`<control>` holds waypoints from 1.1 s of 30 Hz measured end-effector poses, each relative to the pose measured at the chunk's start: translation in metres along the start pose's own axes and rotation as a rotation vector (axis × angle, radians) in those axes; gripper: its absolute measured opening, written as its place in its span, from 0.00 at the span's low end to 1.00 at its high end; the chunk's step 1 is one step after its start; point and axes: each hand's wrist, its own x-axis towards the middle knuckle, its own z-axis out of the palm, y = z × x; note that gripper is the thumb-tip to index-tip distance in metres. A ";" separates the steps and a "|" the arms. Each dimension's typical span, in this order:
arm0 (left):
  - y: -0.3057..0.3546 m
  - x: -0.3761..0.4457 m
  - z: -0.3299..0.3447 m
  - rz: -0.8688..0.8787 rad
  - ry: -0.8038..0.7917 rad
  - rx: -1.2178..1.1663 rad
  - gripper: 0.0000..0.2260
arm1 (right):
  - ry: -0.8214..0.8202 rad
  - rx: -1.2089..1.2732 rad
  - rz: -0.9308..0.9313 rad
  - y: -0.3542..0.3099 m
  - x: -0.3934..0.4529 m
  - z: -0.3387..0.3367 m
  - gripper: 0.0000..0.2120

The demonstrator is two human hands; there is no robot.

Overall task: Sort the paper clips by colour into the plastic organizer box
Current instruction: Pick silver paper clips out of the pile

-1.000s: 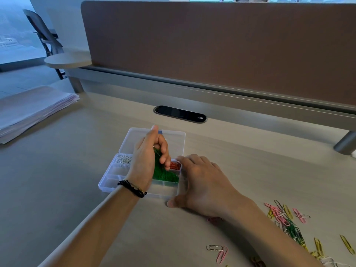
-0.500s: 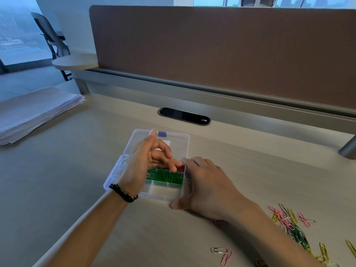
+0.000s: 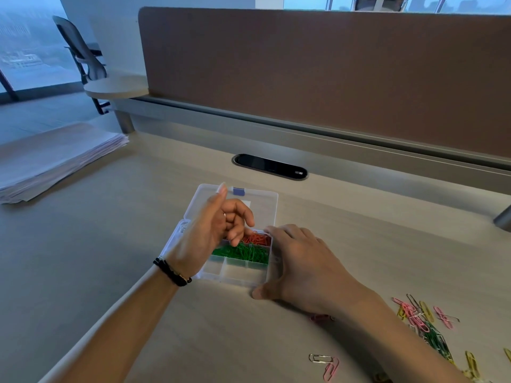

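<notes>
The clear plastic organizer box (image 3: 235,273) lies on the desk with its lid (image 3: 261,207) open flat behind it. One compartment holds green paper clips (image 3: 246,252) and the one behind it holds red paper clips (image 3: 258,239). My left hand (image 3: 213,233) hovers over the left half of the box with its index finger straight, the others loosely curled, and nothing in it. My right hand (image 3: 300,262) rests flat against the right side of the box, thumb at the front corner. Loose mixed-colour paper clips (image 3: 423,323) lie at the right.
A silver clip and a pink clip (image 3: 324,361) lie near the front, and another pink clip (image 3: 320,317) peeks out under my right wrist. A paper stack (image 3: 52,158) sits far left. A cable grommet (image 3: 270,166) and the brown partition (image 3: 331,73) are behind the box.
My left hand has risen from the green compartment and its fingers have loosened, uncovering the green clips. My right hand has stayed against the box.
</notes>
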 end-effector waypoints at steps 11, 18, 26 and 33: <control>0.018 -0.017 0.077 0.237 -0.228 0.552 0.11 | -0.043 0.172 0.101 0.047 -0.064 -0.069 0.21; 0.007 -0.027 0.158 0.348 -0.432 0.965 0.04 | -0.029 0.051 0.340 0.101 -0.149 -0.084 0.04; -0.011 -0.017 0.216 0.386 -0.446 1.113 0.09 | 0.097 -0.026 0.417 0.110 -0.169 -0.059 0.06; -0.011 -0.014 0.203 0.304 -0.472 1.146 0.07 | 0.022 0.042 0.451 0.126 -0.178 -0.067 0.07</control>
